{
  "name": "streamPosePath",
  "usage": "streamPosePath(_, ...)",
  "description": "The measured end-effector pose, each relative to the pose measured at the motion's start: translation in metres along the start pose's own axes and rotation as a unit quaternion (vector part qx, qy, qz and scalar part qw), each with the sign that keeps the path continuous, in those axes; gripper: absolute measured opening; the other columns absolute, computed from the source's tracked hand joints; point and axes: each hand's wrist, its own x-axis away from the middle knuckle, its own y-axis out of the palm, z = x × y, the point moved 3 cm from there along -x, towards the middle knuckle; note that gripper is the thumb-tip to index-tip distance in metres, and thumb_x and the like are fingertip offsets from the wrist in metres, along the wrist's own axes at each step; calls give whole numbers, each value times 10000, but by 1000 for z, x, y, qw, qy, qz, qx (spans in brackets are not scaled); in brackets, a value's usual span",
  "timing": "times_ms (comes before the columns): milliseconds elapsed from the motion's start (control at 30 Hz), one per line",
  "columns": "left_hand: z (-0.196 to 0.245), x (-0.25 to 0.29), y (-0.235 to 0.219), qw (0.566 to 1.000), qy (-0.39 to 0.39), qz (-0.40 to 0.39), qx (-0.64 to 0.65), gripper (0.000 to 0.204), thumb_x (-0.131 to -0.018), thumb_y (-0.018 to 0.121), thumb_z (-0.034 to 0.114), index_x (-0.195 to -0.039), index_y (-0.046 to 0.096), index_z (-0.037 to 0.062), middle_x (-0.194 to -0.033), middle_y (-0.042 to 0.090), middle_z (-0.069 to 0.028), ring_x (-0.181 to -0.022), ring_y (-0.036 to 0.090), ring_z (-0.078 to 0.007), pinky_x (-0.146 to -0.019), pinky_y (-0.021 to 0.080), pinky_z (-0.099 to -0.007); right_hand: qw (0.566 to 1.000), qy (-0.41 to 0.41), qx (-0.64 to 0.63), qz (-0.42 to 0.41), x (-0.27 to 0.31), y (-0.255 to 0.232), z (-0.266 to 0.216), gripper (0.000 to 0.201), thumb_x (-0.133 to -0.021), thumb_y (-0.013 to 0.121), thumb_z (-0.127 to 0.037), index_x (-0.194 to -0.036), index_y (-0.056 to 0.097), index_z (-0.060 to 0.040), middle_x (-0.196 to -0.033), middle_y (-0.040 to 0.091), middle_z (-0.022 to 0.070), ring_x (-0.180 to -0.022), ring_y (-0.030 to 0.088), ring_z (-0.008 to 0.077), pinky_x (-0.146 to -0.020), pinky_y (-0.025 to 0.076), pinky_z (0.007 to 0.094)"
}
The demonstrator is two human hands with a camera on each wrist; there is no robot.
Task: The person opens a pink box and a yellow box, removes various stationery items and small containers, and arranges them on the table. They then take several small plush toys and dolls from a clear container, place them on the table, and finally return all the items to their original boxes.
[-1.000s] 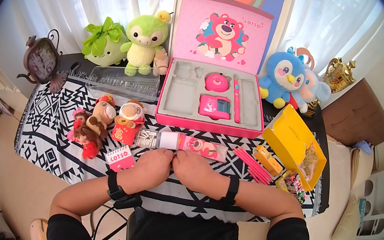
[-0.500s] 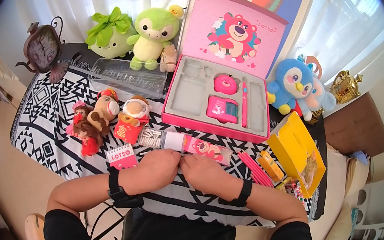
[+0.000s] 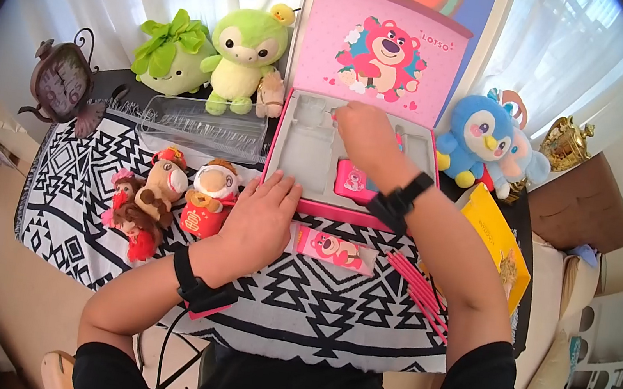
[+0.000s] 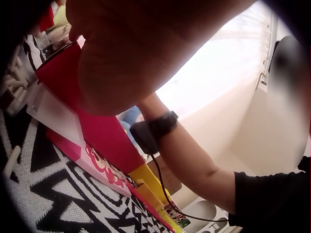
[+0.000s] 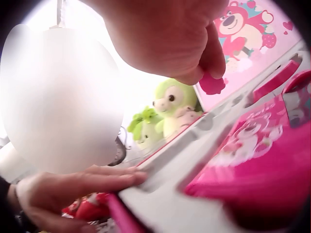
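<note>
My right hand (image 3: 371, 146) is over the grey insert of the pink gift box (image 3: 302, 207), near its back middle. Its thumb and fingers pinch a small pink piece with a wavy edge (image 5: 212, 84); its kind is unclear. The left hand (image 3: 260, 218) lies with straight fingers on the box's front left edge, fingertips at the insert. In the insert sits a pink square case (image 3: 353, 179) with a bear picture, partly behind the right wrist. The right hand and forearm hide the round pink item, and only a bit of the pen shows.
In front of the box lie a bear-print pink packet (image 3: 332, 248) and pink pencils (image 3: 417, 291). Small plush toys (image 3: 163, 187) stand at left, with a clear plastic tray (image 3: 202, 129) behind them. A yellow box (image 3: 499, 235) and blue penguin plush (image 3: 477, 134) are at right.
Both hands were together near the table's front. The right hand has since reached up over the insert with the small pink piece; the left has moved onto the box's front left edge.
</note>
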Motion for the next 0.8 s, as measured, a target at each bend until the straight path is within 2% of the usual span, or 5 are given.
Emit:
streamPosePath(233, -1, 2, -2, 999, -5, -28, 25, 619, -808, 623, 12, -1407, 483, -60, -1441, 505, -245, -1408, 438, -422, -1166, 349, -559, 992, -25, 92, -85, -24, 25, 9, 118, -765, 644, -13, -814, 751, -4, -858, 721, 205, -870, 718, 348, -795, 582, 444)
streamPosePath(367, -1, 4, 0, 999, -7, -28, 20, 660, -791, 620, 0, -1430, 465, -58, -1461, 494, -241, -1422, 427, -414, -1174, 338, -559, 992, -27, 69, -103, -26, 34, 16, 109, -762, 648, 4, -809, 747, -4, -849, 717, 205, -871, 715, 359, -802, 581, 449)
streamPosePath(433, -1, 4, 1, 999, -8, -28, 23, 670, -787, 620, 0, -1436, 462, -56, -1468, 490, -239, -1427, 423, -411, -1178, 331, -558, 987, -30, 38, -152, -28, 46, 26, 91, -758, 660, 6, -800, 741, 0, -857, 715, 211, -871, 708, 374, -812, 577, 454)
streamPosePath(667, 1, 5, 2, 999, -11, -36, 2, 702, -777, 632, 15, -1450, 443, -55, -1491, 468, -231, -1447, 400, -398, -1191, 312, -548, 997, -11, -15, -77, -27, 55, 34, 68, -756, 682, 4, -798, 736, 4, -876, 707, 239, -874, 702, 398, -794, 578, 452)
streamPosePath(800, 0, 4, 3, 999, -8, -37, 6, 708, -774, 636, 11, -1450, 437, -55, -1494, 461, -232, -1442, 404, -407, -1183, 316, -568, 986, 15, -3, -166, -32, 52, 38, 68, -770, 680, -15, -801, 731, 17, -898, 710, 252, -875, 709, 415, -771, 583, 464)
